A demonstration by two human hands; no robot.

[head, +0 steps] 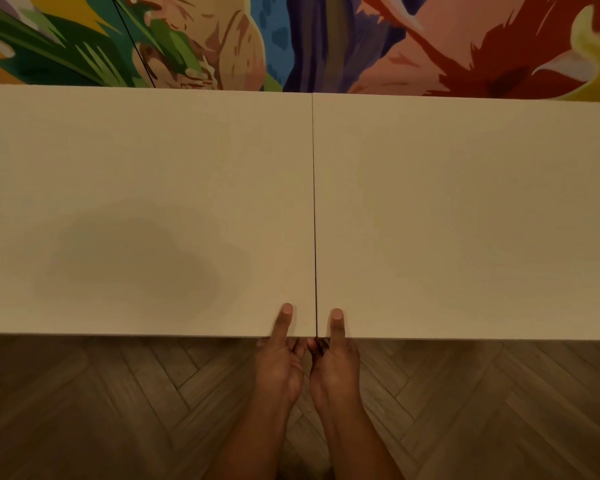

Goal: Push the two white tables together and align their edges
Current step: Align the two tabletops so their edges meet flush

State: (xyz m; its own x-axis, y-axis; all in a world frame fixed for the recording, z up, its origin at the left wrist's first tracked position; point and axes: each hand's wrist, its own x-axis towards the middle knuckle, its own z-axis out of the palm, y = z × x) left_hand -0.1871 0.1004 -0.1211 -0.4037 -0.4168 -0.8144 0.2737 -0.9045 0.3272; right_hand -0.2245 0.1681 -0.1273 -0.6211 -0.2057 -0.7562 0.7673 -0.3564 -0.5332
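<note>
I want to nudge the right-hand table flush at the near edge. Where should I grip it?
Grip the right table at its near corner beside the seam, from the near side, thumb on top, fingers under the edge, as the right hand does; the slab top offers no other purchase.

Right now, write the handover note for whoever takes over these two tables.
Left hand: thumb on top of the left table at its near corner, fingers curled under the edge.
Right hand: same grip on the right table.
Tables: side by side, only a thin dark seam between them.
Done: pushed together; near edges look about level.
Left: the far edges show a slight step at the seam; check it, then let go.
</note>
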